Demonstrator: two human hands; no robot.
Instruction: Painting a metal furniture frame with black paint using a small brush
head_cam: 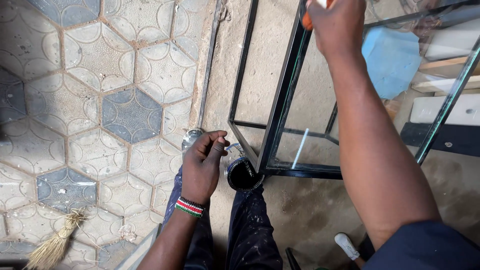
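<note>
Black paint tin point(243, 174) sits just right of your loosely curled, empty left hand point(202, 165); your right hand point(336, 22) grips an orange-handled tool point(307, 20) against the upright frame point(285, 95)

One package shows: a small round tin of black paint point(243, 174), open, on the ground beside the black frame's corner.

I am in an open-air workshop: a black metal-framed glass case point(295, 125) stands on dirt at centre, an open tin of black paint point(243, 174) beside it, paint-spattered hexagonal paving point(100, 100) left.
</note>
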